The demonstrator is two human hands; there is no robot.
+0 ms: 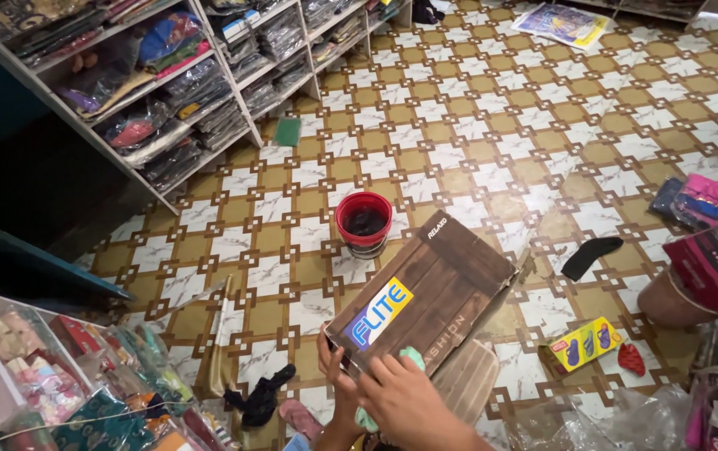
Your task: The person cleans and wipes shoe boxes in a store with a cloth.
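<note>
A brown wood-print shoe box [426, 296] with a blue and yellow label is held tilted above the tiled floor. My left hand [334, 367] grips its near left corner from below. My right hand [400, 397] presses a light green cloth [413, 357] against the box's near edge. A red bucket [364, 220] with dark contents stands on the floor just beyond the box.
Shelves [208, 92] of wrapped footwear line the left. On the floor lie a black insole [590, 255], a yellow box [584, 342], a black cloth [263, 397], a green pad [288, 131] and packets at the right edge [697, 200]. A display of packed goods [58, 384] sits at lower left.
</note>
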